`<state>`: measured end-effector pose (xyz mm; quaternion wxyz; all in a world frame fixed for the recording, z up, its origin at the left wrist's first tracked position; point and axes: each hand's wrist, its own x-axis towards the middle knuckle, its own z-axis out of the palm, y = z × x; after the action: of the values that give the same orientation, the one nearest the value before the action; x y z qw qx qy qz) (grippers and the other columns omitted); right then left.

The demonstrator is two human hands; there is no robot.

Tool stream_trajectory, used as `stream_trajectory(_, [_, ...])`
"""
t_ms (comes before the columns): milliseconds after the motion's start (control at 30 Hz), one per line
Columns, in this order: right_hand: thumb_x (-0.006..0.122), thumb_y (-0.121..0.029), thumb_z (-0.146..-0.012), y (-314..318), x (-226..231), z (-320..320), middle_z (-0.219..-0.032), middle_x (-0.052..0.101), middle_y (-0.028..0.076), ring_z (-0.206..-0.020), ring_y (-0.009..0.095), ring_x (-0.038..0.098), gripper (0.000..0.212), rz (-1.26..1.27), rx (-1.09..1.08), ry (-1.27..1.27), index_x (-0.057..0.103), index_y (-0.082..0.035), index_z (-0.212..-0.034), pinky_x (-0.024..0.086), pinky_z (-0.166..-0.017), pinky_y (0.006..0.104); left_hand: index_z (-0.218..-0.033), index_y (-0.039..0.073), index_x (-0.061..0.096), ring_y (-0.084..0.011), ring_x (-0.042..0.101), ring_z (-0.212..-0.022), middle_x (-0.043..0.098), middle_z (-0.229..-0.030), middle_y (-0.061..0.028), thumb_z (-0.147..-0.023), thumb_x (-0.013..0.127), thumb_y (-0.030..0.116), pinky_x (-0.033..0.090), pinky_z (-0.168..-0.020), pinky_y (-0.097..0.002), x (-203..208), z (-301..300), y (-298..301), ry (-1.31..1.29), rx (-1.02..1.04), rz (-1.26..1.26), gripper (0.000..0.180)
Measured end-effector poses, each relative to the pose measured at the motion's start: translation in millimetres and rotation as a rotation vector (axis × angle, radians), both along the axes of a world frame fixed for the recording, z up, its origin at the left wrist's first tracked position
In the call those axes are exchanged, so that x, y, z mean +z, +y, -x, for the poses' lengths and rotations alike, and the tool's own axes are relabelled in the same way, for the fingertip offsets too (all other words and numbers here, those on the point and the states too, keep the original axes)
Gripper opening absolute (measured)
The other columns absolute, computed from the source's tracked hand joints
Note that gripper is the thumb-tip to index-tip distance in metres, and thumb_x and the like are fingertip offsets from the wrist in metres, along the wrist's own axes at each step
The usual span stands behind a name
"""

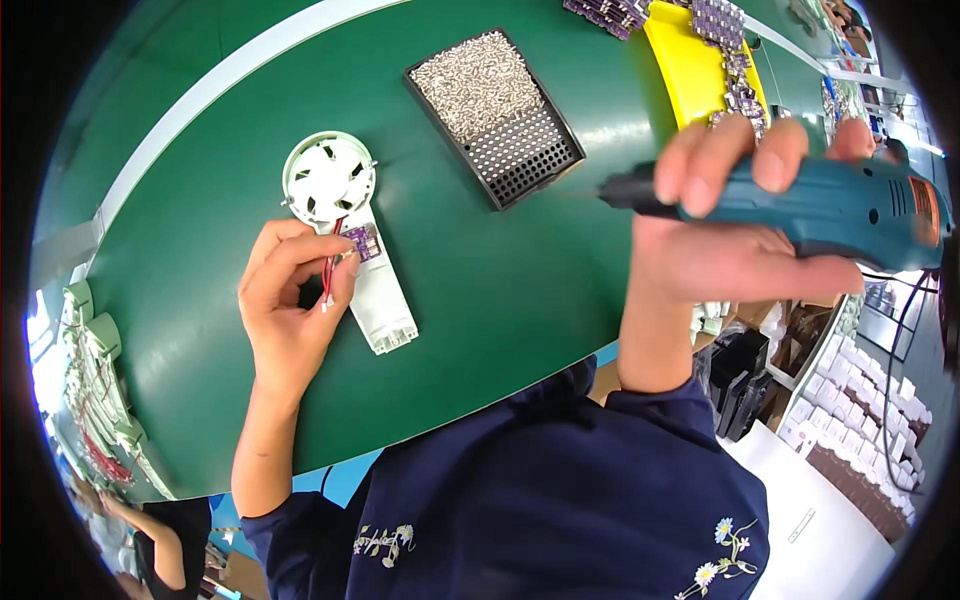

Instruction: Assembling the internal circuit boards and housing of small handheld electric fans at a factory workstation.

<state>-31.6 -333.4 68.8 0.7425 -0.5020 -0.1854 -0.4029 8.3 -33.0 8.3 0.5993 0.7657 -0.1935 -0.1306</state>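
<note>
On the green bench lies a pale fan housing (385, 310), its round fan head (328, 178) at the far end and its handle toward me. My left hand (300, 275) pinches a small purple circuit board (363, 243) against the handle, just below the fan head. Red and black wires (330, 265) run from the head past my fingertips. My right hand (740, 220) is wrapped round a teal electric screwdriver (800, 205), raised above the bench on the right. Its black nose and thin bit point left, toward the screw tray. The bit's tip is blurred.
A black screw tray (500, 185) full of small silver screws lies in the middle back. Behind my right hand a yellow tray (690, 75) carries purple boards (720, 25). Pale fan parts (100, 340) line the left edge. A person's arm (150, 535) shows at lower left.
</note>
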Motion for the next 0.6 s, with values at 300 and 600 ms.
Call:
stream_trajectory(300, [0.033, -0.088, -0.087, 29.1, -25.2, -15.8, -0.096, 0.056, 0.01, -0.05, 0.019, 0.049, 0.099, 0.126, -0.082, 0.041, 0.019, -0.022, -0.16, 0.044, -0.04, 0.033, -0.1, -0.004, 0.072, -0.014, 0.064, -0.09, 0.057, -0.105, -0.0079, -0.084, 0.073, -0.013, 0.06, -0.082, -0.0268, 5.0, -0.9, -5.0, 0.003, 0.004, -0.012, 0.019])
stream_trajectory(600, [0.034, -0.089, -0.086, 24.4, -31.0, -20.1, -0.097, 0.056, 0.011, -0.051, 0.02, 0.049, 0.101, 0.148, 0.0, 0.051, 0.016, -0.022, -0.16, 0.045, -0.04, 0.0338, -0.1, -0.004, 0.072, -0.0145, 0.065, -0.088, 0.057, -0.105, -0.0077, -0.082, 0.075, -0.012, 0.061, -0.082, -0.0274, 2.5, -0.5, -3.8, -0.028, 0.008, -0.018, 0.019])
